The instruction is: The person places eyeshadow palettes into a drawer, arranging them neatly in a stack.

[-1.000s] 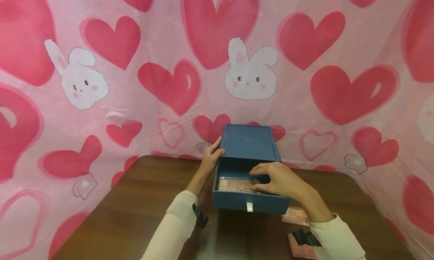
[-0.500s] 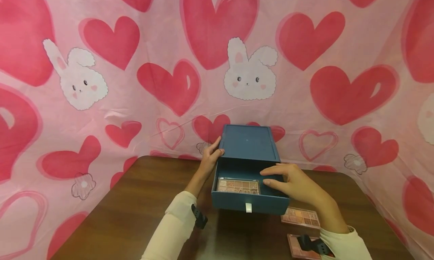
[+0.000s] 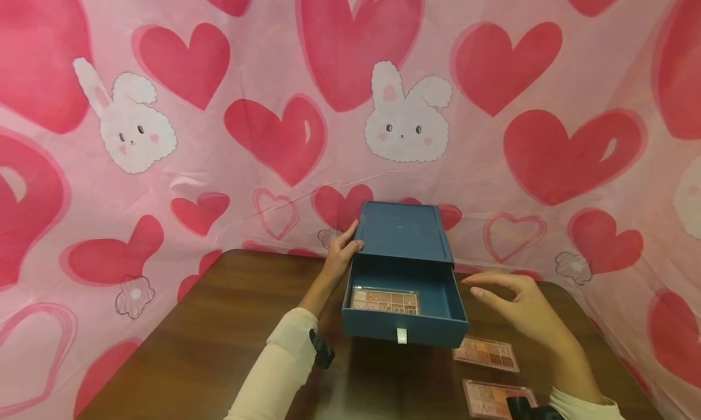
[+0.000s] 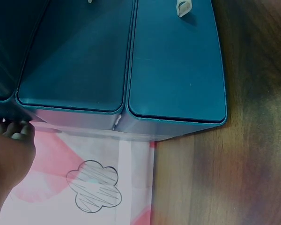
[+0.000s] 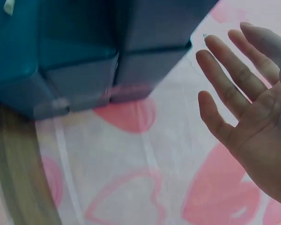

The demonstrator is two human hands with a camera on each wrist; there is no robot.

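Observation:
A blue drawer unit (image 3: 402, 230) stands on the table with its top drawer (image 3: 408, 324) pulled out. Inside that drawer, at the front left, lies an eyeshadow palette (image 3: 385, 300) with a clear lid. My left hand (image 3: 341, 255) grips the unit's upper left edge, thumb over the top and fingers along the side. In the left wrist view the left hand (image 4: 11, 152) shows at the unit's side, beside the closed lower drawers (image 4: 178, 70). To the right of the open drawer my right hand (image 3: 515, 301) hovers with nothing in it, its fingers spread in the right wrist view.
Two more eyeshadow palettes lie on the wooden table (image 3: 219, 335), a farther palette (image 3: 486, 353) and a nearer palette (image 3: 495, 400), both right of the unit. A pink heart-and-rabbit cloth (image 3: 263, 213) hangs close behind the table.
My right hand has moved right, out of the top drawer and past its side wall. The palette stays in the drawer, and my left hand keeps its place on the unit.

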